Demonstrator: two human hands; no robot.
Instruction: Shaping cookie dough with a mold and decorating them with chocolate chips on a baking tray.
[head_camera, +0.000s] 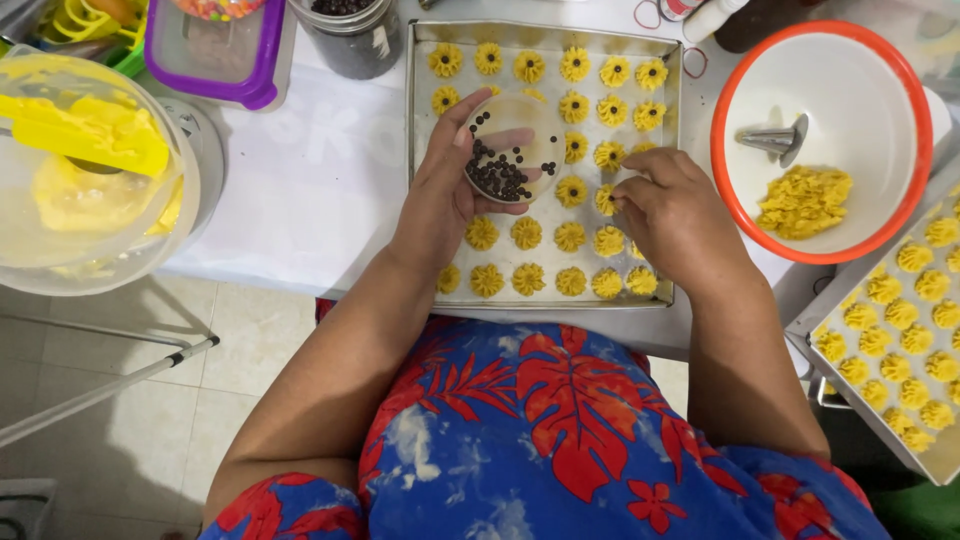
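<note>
A metal baking tray (420, 150) holds several rows of yellow piped flower cookies (528, 278). My left hand (440, 190) holds a small clear round lid (512, 150) with dark chocolate chips in it, above the tray's middle. My right hand (672, 210) has its fingers pinched together over a cookie (606, 200) in the tray's right half; whether a chip sits between the fingertips is hidden.
A white bowl with an orange rim (905, 190) holds yellow dough and a metal piping tip at the right. A second tray of cookies (900, 330) lies at far right. A clear mixing bowl (90, 200), a jar of chips (352, 35) and a purple-rimmed box (215, 55) stand left.
</note>
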